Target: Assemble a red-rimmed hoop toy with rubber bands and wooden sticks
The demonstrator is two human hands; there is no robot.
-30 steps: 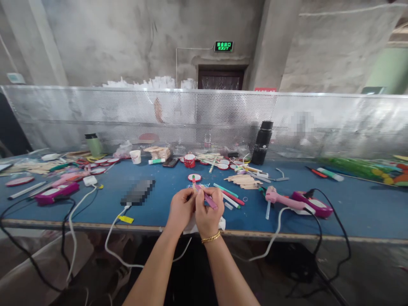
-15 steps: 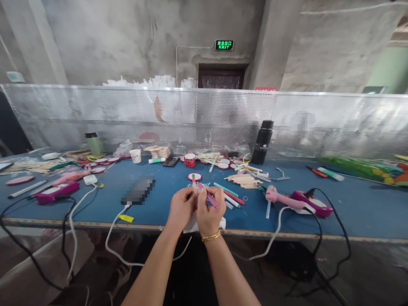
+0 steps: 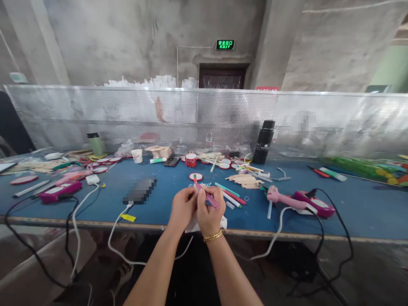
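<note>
L hand (image 3: 183, 206) & R hand (image 3: 210, 210) meet over the near edge of the table (image 3: 360, 212), white sheet (image 3: 224, 222) just below. L fingers pinched on a wooden stick (image 3: 195, 181) w/ red & green end pointing away from the person. R fingers closed round a slanted purple marker (image 3: 212, 201), front end at the stick; exact contact pt hidden.

Just R of the hands: loose markers (image 3: 234, 196). R side: pink glue gun (image 3: 287, 199). L side: dark flat device (image 3: 140, 191), blurred. Past the stick: red-rimmed white disc (image 3: 199, 177).

Farther back: paper cup (image 3: 137, 156), upright, contents not visible; small red tub (image 3: 191, 160) w/ pale top, inside hidden; crumpled clear bag (image 3: 125, 148), contents unclear; green bottle (image 3: 96, 145) & tall black flask (image 3: 264, 142), lids on, can't tell what's in either. Behind: perforated screen (image 3: 178, 108).
</note>
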